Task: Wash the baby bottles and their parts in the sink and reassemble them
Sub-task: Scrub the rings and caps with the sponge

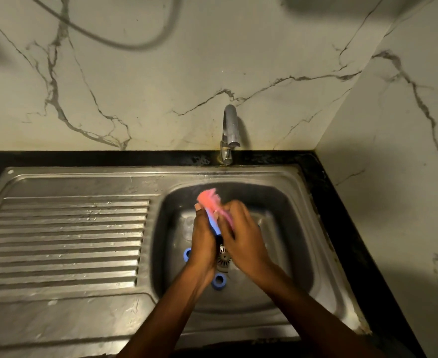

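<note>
Over the basin of the sink (285,202), both hands meet above the drain strainer (223,257). The left hand (202,239) curls its fingers (198,208) round a blue bottle part (214,226), and the right hand (241,233) grips a pink scrubber (208,198) against it, though blur hides the exact hold. The part's long axis runs from the palms away toward the tap (229,130), its far end wrapped in the scrubber, so it lies between both hands, equally near each. Two blue rings (219,280) lie on the basin floor under the wrists, apparently not yet scrubbed.
</note>
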